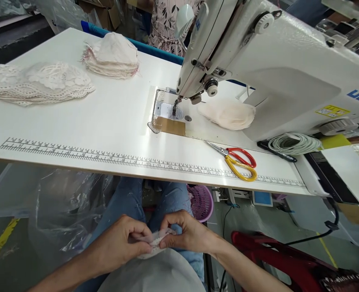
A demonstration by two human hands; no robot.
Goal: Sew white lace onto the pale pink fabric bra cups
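Observation:
Over the lap, below the table's front edge, my left hand and my right hand pinch a small piece of white lace fabric between thumbs and fingers. The two hands are close together, with the fabric stretched between them. On the white table lie a stack of lace pieces at the far left and a stack of cream fabric pieces behind it. More pale fabric pieces rest under the arm of the sewing machine.
Scissors with red and yellow handles lie near the table's front edge, beside a printed ruler. A coiled pale cord sits at the right. Below are a purple basket and clear plastic bags. A person in a patterned garment is behind the table.

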